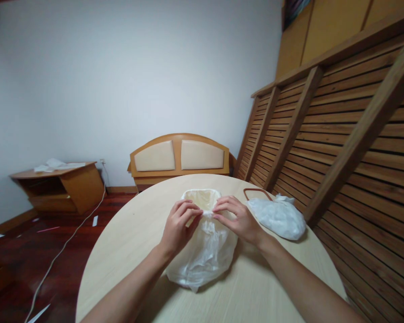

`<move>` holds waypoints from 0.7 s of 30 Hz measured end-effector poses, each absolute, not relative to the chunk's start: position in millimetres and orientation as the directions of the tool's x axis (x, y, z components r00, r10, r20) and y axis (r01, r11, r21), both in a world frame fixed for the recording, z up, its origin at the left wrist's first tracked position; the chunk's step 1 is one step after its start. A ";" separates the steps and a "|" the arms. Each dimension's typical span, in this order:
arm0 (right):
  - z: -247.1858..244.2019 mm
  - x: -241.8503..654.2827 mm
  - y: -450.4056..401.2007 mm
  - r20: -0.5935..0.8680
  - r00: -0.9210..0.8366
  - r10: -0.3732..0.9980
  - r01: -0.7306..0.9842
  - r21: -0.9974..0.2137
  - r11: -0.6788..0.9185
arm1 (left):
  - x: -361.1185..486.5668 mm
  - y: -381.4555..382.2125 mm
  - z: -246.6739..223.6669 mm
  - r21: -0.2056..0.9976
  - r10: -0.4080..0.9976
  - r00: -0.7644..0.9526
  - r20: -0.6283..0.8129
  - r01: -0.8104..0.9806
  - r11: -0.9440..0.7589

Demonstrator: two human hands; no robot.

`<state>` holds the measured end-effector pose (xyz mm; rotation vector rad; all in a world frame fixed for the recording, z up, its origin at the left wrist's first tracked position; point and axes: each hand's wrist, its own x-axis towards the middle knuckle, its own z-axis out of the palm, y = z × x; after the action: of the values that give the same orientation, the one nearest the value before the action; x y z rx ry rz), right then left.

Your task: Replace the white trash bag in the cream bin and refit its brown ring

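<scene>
A translucent white plastic bag [208,251] is in the middle of the round table. Its mouth is spread over a rounded rim, with a yellowish inside showing, and its loose part drapes toward me. My left hand [183,220] pinches the near edge of the mouth between thumb and fingers. Close beside it, my right hand [234,215] pinches the same edge from the right. Whatever stands under the bag is mostly hidden. Right of my hands lie a tied white plastic bag [278,217] with bulky contents and a brown rounded frame [256,190], partly tucked behind it.
The round pale table [121,251] carries all of this. A slatted wooden panel [323,157] leans along the right side. Behind the table stands a padded headboard [179,154]. A low cabinet [63,188] is at left, with a white cable [65,244] running across the floor.
</scene>
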<state>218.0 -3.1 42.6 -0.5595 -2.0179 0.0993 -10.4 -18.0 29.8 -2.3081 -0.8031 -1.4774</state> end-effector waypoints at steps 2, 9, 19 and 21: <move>41.7 222.1 0.2 0.815 -0.391 0.426 0.331 -0.308 0.892 | -15.1 -15.2 30.3 0.036 0.281 0.354 0.892 0.565 -0.825; 36.9 232.7 8.0 0.815 -0.392 0.427 0.328 -0.310 0.892 | -26.4 -7.8 31.0 0.025 0.279 0.394 0.876 0.541 -0.840; 35.2 236.5 12.2 0.800 -0.424 0.425 0.418 -0.244 0.875 | -38.3 -0.4 28.1 0.092 0.355 0.429 0.831 0.522 -0.848; 36.3 235.8 9.5 0.795 -0.432 0.426 0.425 -0.237 0.873 | -37.3 -4.5 30.7 0.103 0.366 0.443 0.819 0.514 -0.852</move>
<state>235.8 9.5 36.3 -0.6167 -2.0742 0.0014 -37.3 -4.5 30.7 -2.5283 -0.7780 -1.3738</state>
